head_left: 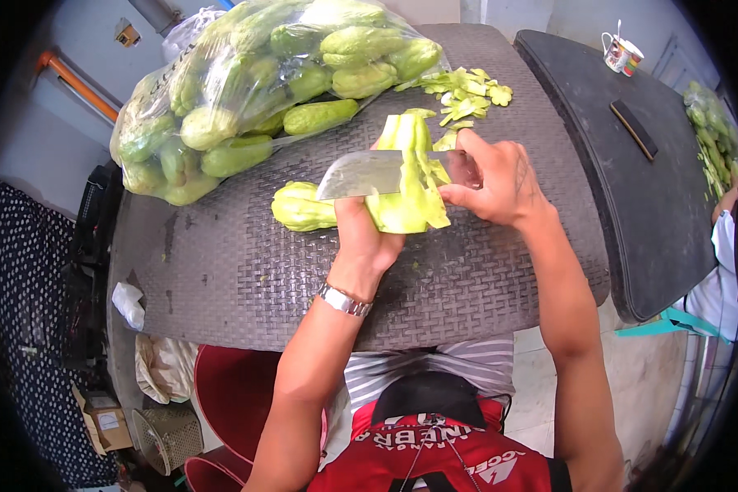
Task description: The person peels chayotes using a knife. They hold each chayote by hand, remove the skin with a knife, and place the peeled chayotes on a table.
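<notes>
In the head view, the left hand (359,234) is curled round a pale green vegetable (398,211), holding it above the table (303,287), its fingers mostly hidden behind it; the right hand (500,182) is closed on the handle of a knife (354,170), whose broad blade lies across the vegetable; pale cut faces and a loose-looking strip suggest this piece is partly pared, though its far side cannot be seen.

A pile of peelings (471,92) on the table beyond the hands points to some paring done; another vegetable (301,205) lies just beside the left hand, seemingly uncut; the big clear bag (246,107) at the upper left holds many whole ones, so most of the work looks left.
</notes>
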`<act>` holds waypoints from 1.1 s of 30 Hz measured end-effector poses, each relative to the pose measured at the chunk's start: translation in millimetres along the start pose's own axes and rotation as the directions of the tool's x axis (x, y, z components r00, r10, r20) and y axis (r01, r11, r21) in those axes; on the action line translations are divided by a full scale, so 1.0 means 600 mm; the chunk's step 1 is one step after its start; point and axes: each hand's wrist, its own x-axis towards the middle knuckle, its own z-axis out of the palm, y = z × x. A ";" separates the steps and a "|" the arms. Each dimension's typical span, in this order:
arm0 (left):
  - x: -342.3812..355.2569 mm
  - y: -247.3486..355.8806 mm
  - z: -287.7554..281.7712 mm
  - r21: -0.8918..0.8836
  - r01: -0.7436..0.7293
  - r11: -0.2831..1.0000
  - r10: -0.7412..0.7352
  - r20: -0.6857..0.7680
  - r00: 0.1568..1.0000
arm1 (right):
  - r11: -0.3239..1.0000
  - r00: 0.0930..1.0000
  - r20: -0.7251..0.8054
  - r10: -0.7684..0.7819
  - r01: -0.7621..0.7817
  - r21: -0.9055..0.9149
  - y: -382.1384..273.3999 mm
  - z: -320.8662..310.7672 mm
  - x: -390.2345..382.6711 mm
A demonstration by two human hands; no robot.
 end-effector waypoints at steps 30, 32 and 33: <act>0.019 0.033 -0.008 -0.247 0.089 0.965 -0.055 0.142 0.988 | 0.827 0.790 0.243 0.563 -0.533 -0.181 0.022 0.021 -0.009; 0.021 0.038 -0.020 -0.316 0.039 0.948 0.031 0.212 0.977 | 0.839 0.783 0.302 0.544 -0.494 -0.228 0.011 0.024 -0.008; 0.021 0.041 -0.022 -0.316 0.036 0.948 0.032 0.209 0.977 | 0.840 0.783 0.305 0.542 -0.493 -0.227 0.013 0.026 -0.008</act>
